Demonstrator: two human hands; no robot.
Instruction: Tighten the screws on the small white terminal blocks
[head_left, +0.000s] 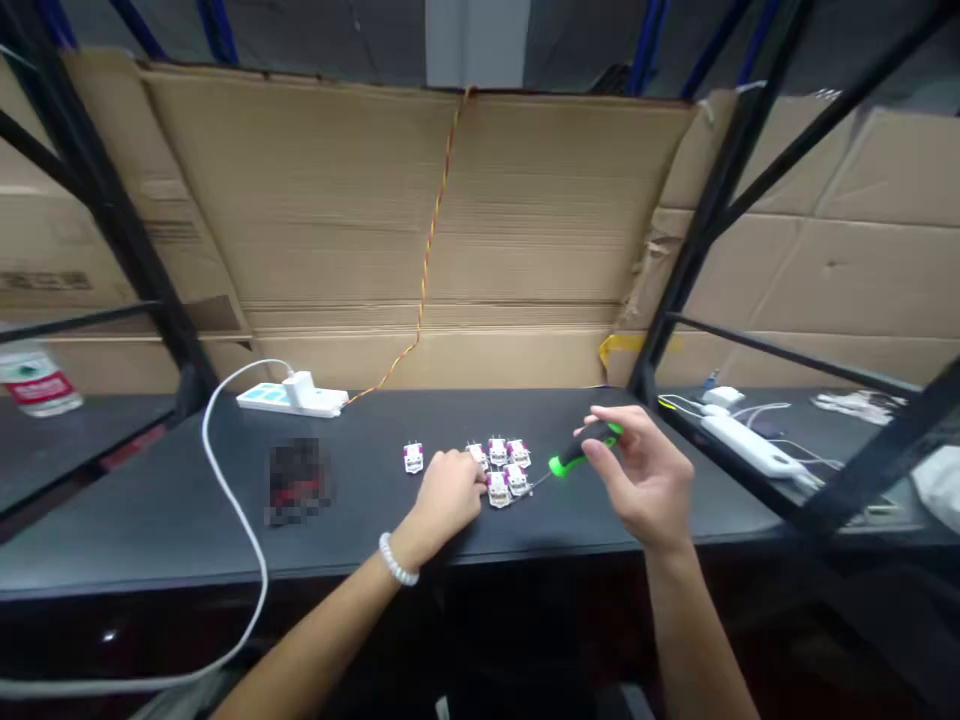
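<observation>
My right hand [634, 470] grips a screwdriver [583, 449] by its black and green handle. The thin shaft slants down to the left, and its tip reaches the near edge of a cluster of small white-and-purple plug-like pieces [498, 489]. At the left side of that cluster, my left hand [448, 490] has its fingers curled against the nearest piece, partly hiding it. Fine prongs stick out of these pieces at the back. One more such piece [413, 458] lies apart, left of my left hand.
A white power strip [262, 397] with a plugged-in adapter lies at the back left, its white cable [238, 500] looping over the table's front edge. A pixelated dark object [296, 480] sits at left. Black shelf posts [694, 240] flank the dark tabletop [360, 545]; cardboard [337, 220] stands behind.
</observation>
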